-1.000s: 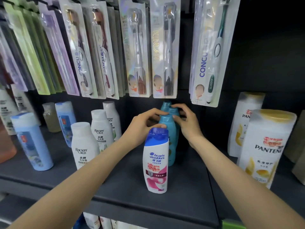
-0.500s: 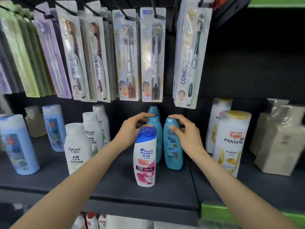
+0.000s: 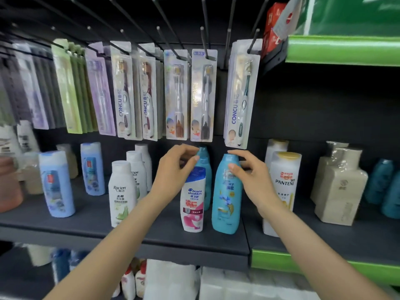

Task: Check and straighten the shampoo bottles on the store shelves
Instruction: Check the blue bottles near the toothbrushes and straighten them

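At far left of the frame, on the dark shelf (image 3: 91,221): pale blue bottle (image 3: 56,184), upright; a second behind it.

Left of centre: white Raclen bottle (image 3: 121,192), front of a row of three, upright, facing forward.

Centre: left hand (image 3: 173,169), fingers (image 3: 191,161) curled, tips at the neck of the rear teal bottle (image 3: 203,158); whether they pinch it or only touch cannot be told. Head & Shoulders bottle (image 3: 193,199) stands directly below that hand, blue cap up, untouched.

Just right of centre: front teal bottle (image 3: 227,195), long axis vertical, leaning very slightly, near the shelf's front edge, just beside the Head & Shoulders bottle.

Right of that: right hand (image 3: 251,176), fingers loosely curled around the teal bottle's shoulder from the right side, thumb across the front. The bottle lies immediately left of this hand, which is the nearer one; judged next step is squaring its label forward.

Further right: Pantene bottle (image 3: 283,191), yellow cap, upright.

Above: carded toothbrushes (image 3: 203,96) hanging on pegs.
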Demonstrator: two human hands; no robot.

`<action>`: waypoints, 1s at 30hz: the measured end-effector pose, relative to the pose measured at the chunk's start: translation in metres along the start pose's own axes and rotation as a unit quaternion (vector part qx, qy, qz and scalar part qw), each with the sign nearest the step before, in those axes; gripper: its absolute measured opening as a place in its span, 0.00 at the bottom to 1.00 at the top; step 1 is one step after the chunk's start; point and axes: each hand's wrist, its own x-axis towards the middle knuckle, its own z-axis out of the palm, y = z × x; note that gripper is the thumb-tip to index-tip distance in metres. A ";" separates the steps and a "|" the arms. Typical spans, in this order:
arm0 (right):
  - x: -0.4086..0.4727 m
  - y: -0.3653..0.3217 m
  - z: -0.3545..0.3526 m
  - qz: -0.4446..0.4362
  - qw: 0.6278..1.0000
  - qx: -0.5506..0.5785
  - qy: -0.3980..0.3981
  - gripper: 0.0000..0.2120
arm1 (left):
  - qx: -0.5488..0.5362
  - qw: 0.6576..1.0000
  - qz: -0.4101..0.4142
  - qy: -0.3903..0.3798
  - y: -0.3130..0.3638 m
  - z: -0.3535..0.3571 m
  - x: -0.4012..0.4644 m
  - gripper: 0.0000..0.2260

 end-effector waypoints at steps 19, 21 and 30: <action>-0.099 -0.067 0.076 0.197 0.946 0.246 0.076 0.14 | 0.088 0.971 0.027 -0.222 -0.002 -0.115 -0.098 0.18; -0.103 -0.073 0.083 0.217 0.946 0.232 0.069 0.16 | 0.190 0.960 0.080 -0.190 0.000 -0.122 -0.102 0.21; -0.112 -0.083 0.098 0.165 0.925 0.309 0.143 0.18 | 0.147 0.957 0.088 -0.233 -0.008 -0.141 -0.103 0.27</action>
